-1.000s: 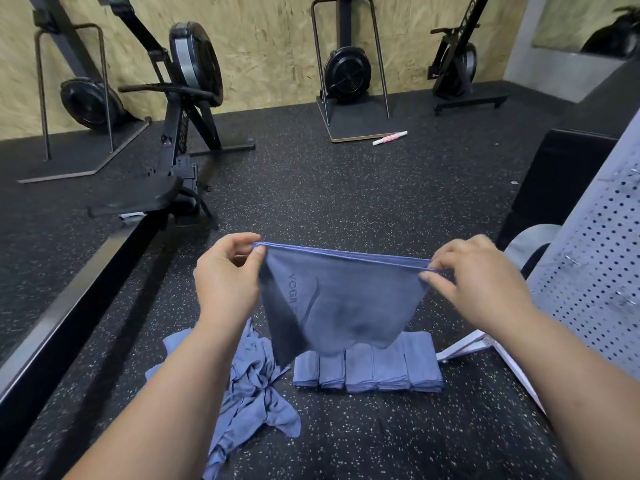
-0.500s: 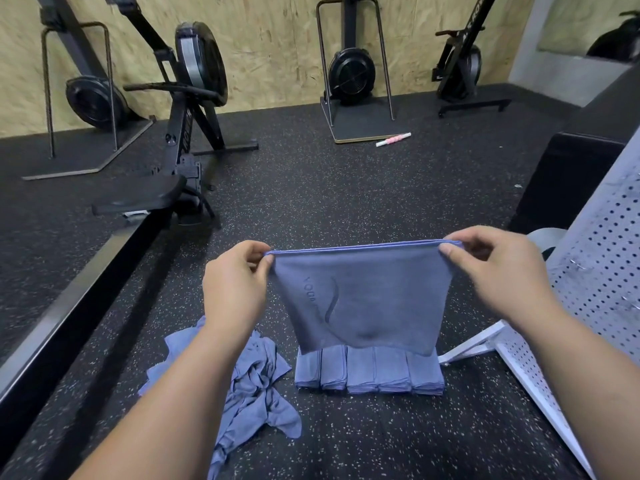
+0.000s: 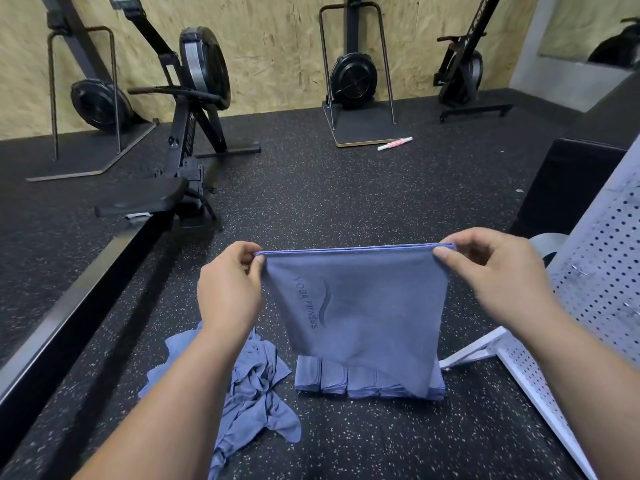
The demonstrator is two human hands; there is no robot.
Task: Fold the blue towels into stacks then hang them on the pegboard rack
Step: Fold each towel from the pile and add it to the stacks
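I pinched the towel taut by its top corners in my left hand and right hand; uneven corners risked a crooked fold.

The black, speckled rubber floor carries a row of folded blue towels, packed side by side. Just beside them on the left lies a crumpled heap of loose blue towels. On their right rests the foot of the white pegboard rack. Farther back stands a rowing machine, and a pink-and-white stick lies against a flat board.
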